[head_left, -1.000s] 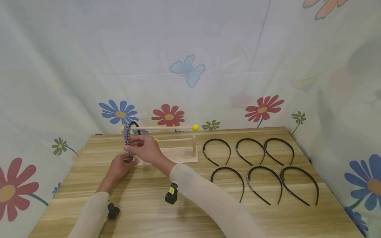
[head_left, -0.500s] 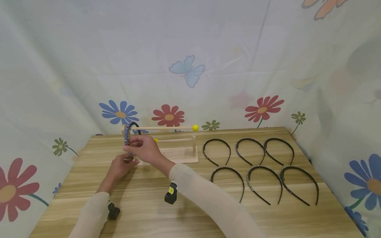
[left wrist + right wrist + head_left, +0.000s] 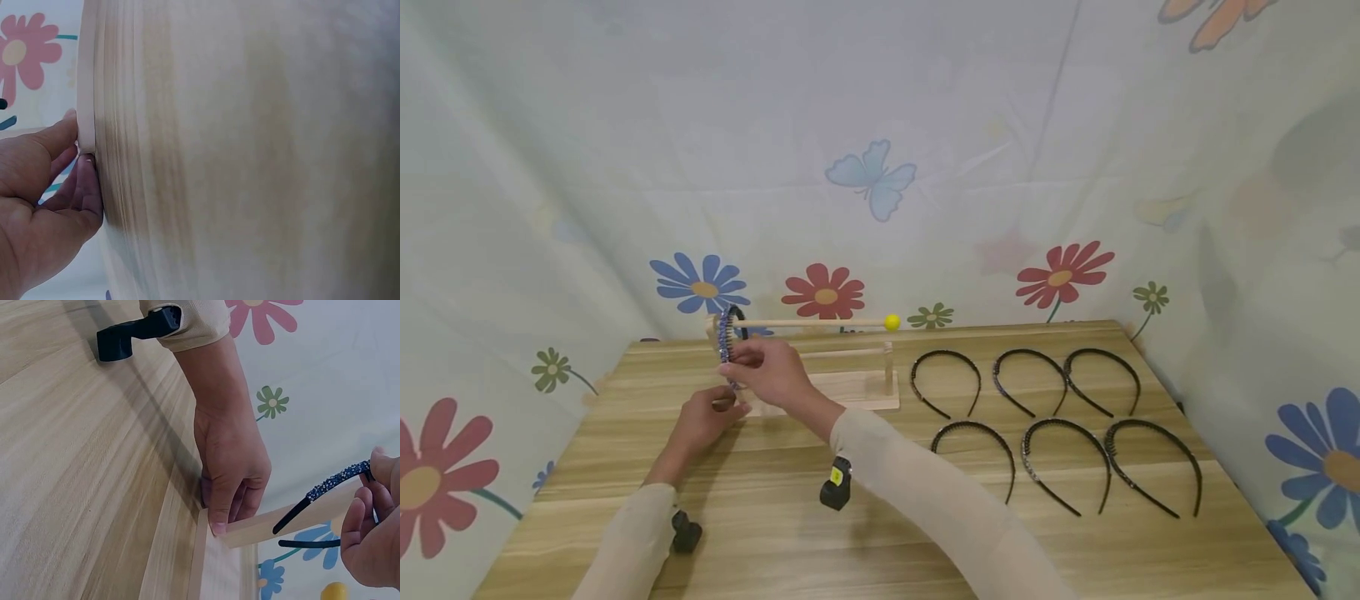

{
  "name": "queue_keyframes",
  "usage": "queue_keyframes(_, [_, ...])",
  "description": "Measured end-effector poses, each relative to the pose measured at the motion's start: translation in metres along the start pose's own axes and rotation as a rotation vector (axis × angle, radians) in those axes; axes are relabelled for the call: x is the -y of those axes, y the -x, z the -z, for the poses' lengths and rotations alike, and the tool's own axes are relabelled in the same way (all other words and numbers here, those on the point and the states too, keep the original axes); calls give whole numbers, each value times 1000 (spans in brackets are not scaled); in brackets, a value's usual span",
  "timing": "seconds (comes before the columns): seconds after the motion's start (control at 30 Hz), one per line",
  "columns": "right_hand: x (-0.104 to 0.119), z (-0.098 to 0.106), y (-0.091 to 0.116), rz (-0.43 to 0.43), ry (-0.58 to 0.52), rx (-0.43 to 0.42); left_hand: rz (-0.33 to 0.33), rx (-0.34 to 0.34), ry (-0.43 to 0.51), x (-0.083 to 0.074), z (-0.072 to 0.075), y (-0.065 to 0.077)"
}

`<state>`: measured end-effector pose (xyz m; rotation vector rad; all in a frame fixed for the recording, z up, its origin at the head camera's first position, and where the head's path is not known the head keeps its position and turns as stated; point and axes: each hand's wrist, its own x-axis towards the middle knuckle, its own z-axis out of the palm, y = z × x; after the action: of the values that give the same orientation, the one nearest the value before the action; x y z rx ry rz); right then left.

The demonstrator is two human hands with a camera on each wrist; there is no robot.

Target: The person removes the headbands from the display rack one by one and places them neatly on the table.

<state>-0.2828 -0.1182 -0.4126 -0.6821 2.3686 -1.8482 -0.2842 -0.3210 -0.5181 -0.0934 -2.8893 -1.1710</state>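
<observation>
My right hand (image 3: 772, 373) pinches a black toothed headband (image 3: 726, 335) covered in blue sparkling stones. The headband stands upright around the left end of the upper rod (image 3: 820, 322) of a wooden stand (image 3: 891, 390). In the right wrist view its two free ends point away from the right hand (image 3: 375, 528), beside the stand's post (image 3: 259, 530). My left hand (image 3: 703, 417) grips the left end of the stand's base, low at the tabletop. The left wrist view shows that hand's thumb and fingers (image 3: 89, 187) on either side of the base's edge (image 3: 86, 75).
Several dark headbands lie in two rows on the right of the wooden table (image 3: 760, 517), among them a front-row headband (image 3: 1030, 467) and a back-row headband (image 3: 946, 353). A yellow ball (image 3: 892, 322) caps the upper rod. A flowered cloth (image 3: 925, 100) hangs behind.
My right hand and the headband have shifted slightly right, and the headband has turned narrower to the head view. The left hand keeps its place on the base.
</observation>
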Motion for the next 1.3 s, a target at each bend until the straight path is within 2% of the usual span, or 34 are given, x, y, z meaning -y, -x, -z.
queue_keyframes(0.2, [3, 8, 0, -18, 71, -19, 1, 2, 9, -1, -1, 0])
queue_keyframes(0.47, [-1, 22, 4, -21, 79, -27, 26, 19, 15, -2, -1, 1])
queue_keyframes(0.9, [-4, 44, 10, -13, 96, -48, 24, 5, 10, 0, -1, 1])
queue_keyframes(1.3, [-7, 68, 19, -8, 106, -59, 39, 17, -4, -4, -3, 2])
